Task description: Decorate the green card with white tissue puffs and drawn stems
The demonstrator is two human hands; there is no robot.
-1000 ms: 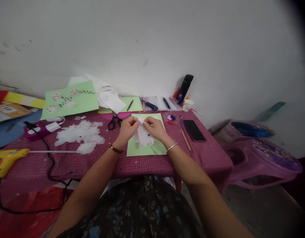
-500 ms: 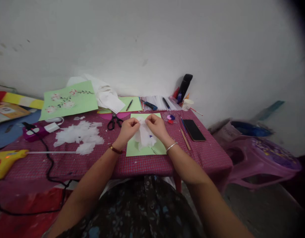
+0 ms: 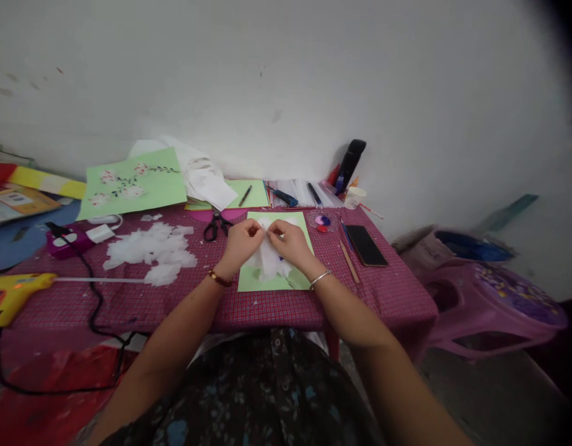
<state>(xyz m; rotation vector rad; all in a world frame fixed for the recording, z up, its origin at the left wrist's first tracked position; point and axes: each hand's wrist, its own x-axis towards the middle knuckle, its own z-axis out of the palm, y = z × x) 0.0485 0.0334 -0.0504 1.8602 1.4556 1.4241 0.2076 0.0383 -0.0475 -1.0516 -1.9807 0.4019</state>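
Note:
A crumpled piece of white tissue paper (image 3: 270, 263) hangs between my hands, over a light green sheet (image 3: 251, 282). My left hand (image 3: 243, 244) pinches its upper edge between thumb and fingers. Close beside it, my right hand (image 3: 288, 240) pinches the same tissue, the two sets of fingertips nearly meeting. A small blue-purple spot shows by the tissue, and thin dark painted strokes mark the sheet's lower right. The exact grip at the fingertips is partly hidden.
White tissue pieces (image 3: 150, 248), black scissors (image 3: 215, 226) and a yellow glue gun (image 3: 20, 294) with a trailing cord lie left. A painted green sheet (image 3: 132, 183) leans behind. Rightward are a paint palette (image 3: 321, 222), a wooden stick (image 3: 349, 263) and a phone (image 3: 366, 245).
My right hand has moved left, bringing its fingertips closer to my left hand's at the tissue top. The view has shifted slightly.

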